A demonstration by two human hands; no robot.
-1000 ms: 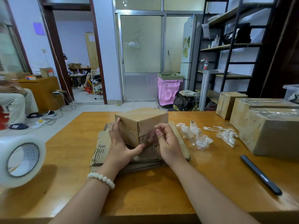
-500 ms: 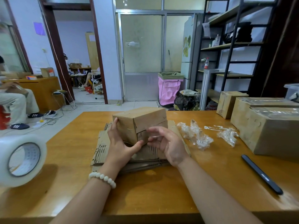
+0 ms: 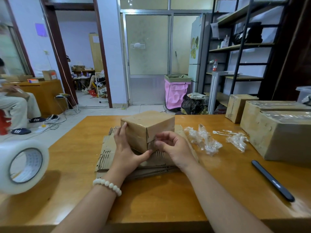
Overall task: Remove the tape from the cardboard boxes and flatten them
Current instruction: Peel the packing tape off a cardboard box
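A small taped cardboard box (image 3: 148,126) rests on a stack of flattened cardboard (image 3: 107,157) in the middle of the wooden table (image 3: 159,195). My left hand (image 3: 126,148) grips the box's left side, thumb under its near corner. My right hand (image 3: 175,148) is at the box's near right face, fingertips pinched at the tape along the seam. Whether a tape end is caught between the fingers is too small to tell.
Crumpled clear tape scraps (image 3: 203,140) (image 3: 237,140) lie right of the stack. Large taped boxes (image 3: 279,132) and a smaller one (image 3: 239,106) stand at the right. A black pen (image 3: 272,180) lies near the front right. A big tape roll (image 3: 21,165) sits at the left edge.
My right hand drew back from the box face, turned and curled its fingers at the seam. The box tilted slightly in my left hand.
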